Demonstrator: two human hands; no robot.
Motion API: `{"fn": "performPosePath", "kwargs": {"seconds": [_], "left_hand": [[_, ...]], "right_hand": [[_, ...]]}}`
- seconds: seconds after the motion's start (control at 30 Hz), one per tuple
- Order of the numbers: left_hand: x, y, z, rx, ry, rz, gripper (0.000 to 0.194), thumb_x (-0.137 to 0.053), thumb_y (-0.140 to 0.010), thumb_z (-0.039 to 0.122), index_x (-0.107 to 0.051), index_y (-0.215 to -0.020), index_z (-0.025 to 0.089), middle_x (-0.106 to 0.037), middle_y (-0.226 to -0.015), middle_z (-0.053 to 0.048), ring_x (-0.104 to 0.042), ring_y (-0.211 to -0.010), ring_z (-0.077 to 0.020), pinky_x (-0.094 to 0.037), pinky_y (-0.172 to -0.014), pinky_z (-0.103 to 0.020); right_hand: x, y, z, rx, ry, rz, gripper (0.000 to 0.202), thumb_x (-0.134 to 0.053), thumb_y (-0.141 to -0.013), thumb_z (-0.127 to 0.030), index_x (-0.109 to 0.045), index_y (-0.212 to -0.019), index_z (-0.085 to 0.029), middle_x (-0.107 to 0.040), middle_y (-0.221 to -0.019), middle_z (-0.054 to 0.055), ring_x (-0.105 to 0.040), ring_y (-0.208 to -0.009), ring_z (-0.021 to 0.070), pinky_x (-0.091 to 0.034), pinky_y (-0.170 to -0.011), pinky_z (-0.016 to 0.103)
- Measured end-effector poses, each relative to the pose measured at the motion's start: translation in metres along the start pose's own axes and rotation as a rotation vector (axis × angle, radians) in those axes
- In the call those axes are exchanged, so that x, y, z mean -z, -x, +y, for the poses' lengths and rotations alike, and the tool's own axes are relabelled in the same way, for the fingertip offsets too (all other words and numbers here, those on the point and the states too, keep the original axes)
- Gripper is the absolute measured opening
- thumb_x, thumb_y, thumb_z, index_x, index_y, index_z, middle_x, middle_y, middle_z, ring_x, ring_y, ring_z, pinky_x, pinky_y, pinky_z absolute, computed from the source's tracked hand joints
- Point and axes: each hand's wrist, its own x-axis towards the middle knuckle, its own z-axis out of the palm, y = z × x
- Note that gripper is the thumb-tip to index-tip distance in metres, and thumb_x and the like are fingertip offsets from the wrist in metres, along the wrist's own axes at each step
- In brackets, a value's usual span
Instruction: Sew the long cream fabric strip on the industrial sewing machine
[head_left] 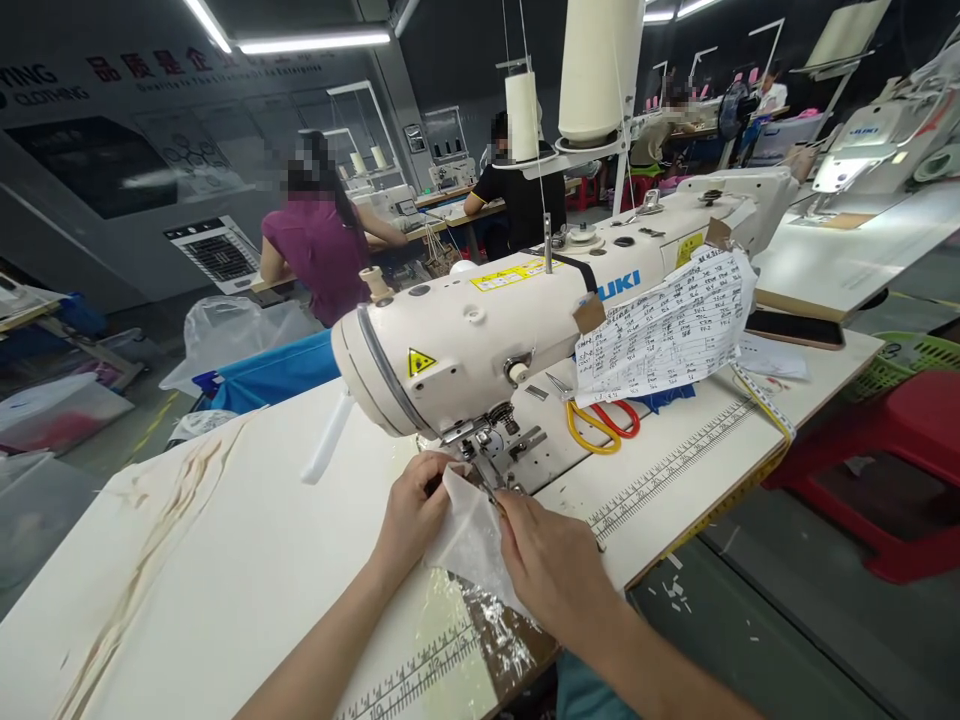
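Note:
A thin white piece of fabric [469, 535] lies between my two hands, just in front of the needle area of a white sewing machine [465, 330]. My left hand [409, 510] is closed on the fabric's upper left side, its fingertips close to the presser foot [487, 470]. At the fabric's right edge, my right hand [551, 560] is closed with thumb and finger pinched together. A small dark metal part shows by the right fingertips; whether it belongs to the machine cannot be made out. The fabric's lower part hangs over a shiny taped patch [506, 630].
Scissors with yellow and red handles [600, 428] lie right of the needle. A handwritten sheet [667, 325] hangs on the machine. Long cream strips [161, 540] lie on the left tabletop. A phone [795, 328], measuring tape [765, 405] and red stool [885, 470] are right. Co-workers sit beyond.

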Motion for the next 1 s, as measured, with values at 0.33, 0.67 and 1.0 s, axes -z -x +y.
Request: {"fn": "performPosePath", "kwargs": {"seconds": [0.33, 0.67, 1.0], "left_hand": [[0.0008, 0.0001, 0.0011, -0.017, -0.030, -0.013, 0.027, -0.055, -0.088, 0.042, -0.067, -0.077, 0.021, -0.068, -0.088, -0.005, -0.062, -0.086, -0.0206, -0.051, -0.079, -0.032], [0.0037, -0.0016, -0.0003, -0.063, -0.061, -0.049, 0.025, -0.055, -0.090, 0.040, -0.065, -0.078, 0.020, -0.067, -0.088, -0.005, -0.063, -0.085, -0.0194, -0.051, -0.077, -0.030], [0.0025, -0.0032, -0.0005, -0.024, -0.050, -0.048, 0.026, -0.054, -0.089, 0.040, -0.060, -0.073, 0.020, -0.066, -0.086, -0.004, -0.060, -0.081, -0.0182, -0.048, -0.073, -0.028]], "right_hand": [[0.0001, 0.0010, 0.0003, -0.001, -0.003, -0.005, 0.028, -0.058, -0.093, -0.008, -0.058, -0.120, -0.014, -0.073, -0.100, 0.009, -0.072, -0.075, 0.0220, -0.049, -0.055, 0.026], [-0.0008, -0.0006, 0.0014, 0.033, 0.000, -0.006, 0.032, -0.053, -0.094, -0.006, -0.056, -0.125, -0.013, -0.073, -0.104, 0.010, -0.072, -0.078, 0.0224, -0.053, -0.058, 0.027], [-0.0016, 0.0030, 0.0019, 0.017, -0.032, 0.010, 0.032, -0.052, -0.095, -0.007, -0.057, -0.126, -0.011, -0.072, -0.102, 0.010, -0.072, -0.080, 0.0242, -0.055, -0.060, 0.031]]}}
